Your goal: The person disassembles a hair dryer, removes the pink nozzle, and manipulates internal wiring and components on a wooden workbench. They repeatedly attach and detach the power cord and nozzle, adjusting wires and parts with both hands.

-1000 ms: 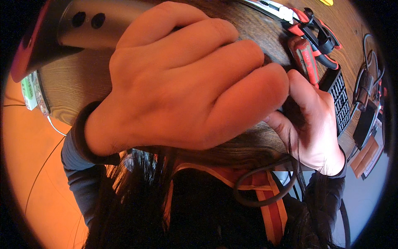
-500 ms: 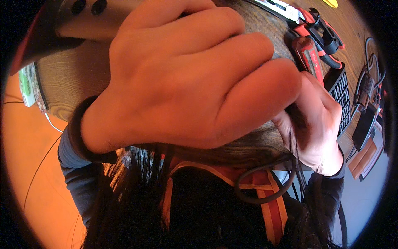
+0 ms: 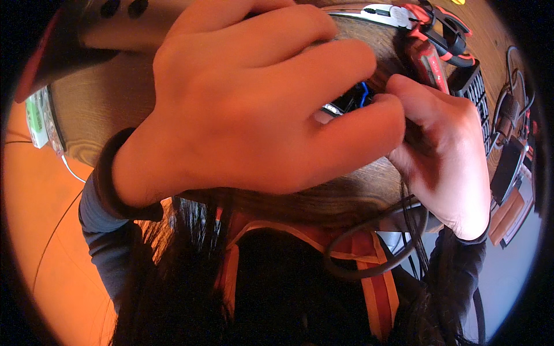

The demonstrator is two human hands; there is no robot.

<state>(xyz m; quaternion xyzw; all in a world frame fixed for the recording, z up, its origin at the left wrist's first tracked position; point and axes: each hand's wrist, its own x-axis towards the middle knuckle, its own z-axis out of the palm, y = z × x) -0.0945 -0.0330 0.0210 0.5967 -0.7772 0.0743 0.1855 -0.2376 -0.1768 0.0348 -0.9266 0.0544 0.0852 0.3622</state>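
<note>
My left hand [image 3: 254,109] fills the upper middle of the picture, back toward me, with its fingers curled closed. In the gap between its fingers show a dark object [image 3: 350,99], a thin bright blue strand [image 3: 365,94] and a small whitish piece [image 3: 331,108]. The fingers hide most of that object. Close beside them, my right hand [image 3: 447,144] is bent in a pinch, its fingertips near the blue strand. What it pinches is hidden. Below it a thick dark cable [image 3: 369,271] hangs in a loop over the table edge.
On the wooden table [image 3: 95,104] at the upper right lie pliers [image 3: 398,16] with red-black handles and a red tool [image 3: 431,68]. A black keyboard-like slab [image 3: 476,92] and coiled cables [image 3: 511,115] are farther right. A pale body with two dark holes [image 3: 124,29] stands upper left.
My right hand has shifted a little right, its thumb side rising. My left hand's fingers have parted slightly, and the dark object with the blue strand has come into sight between them.
</note>
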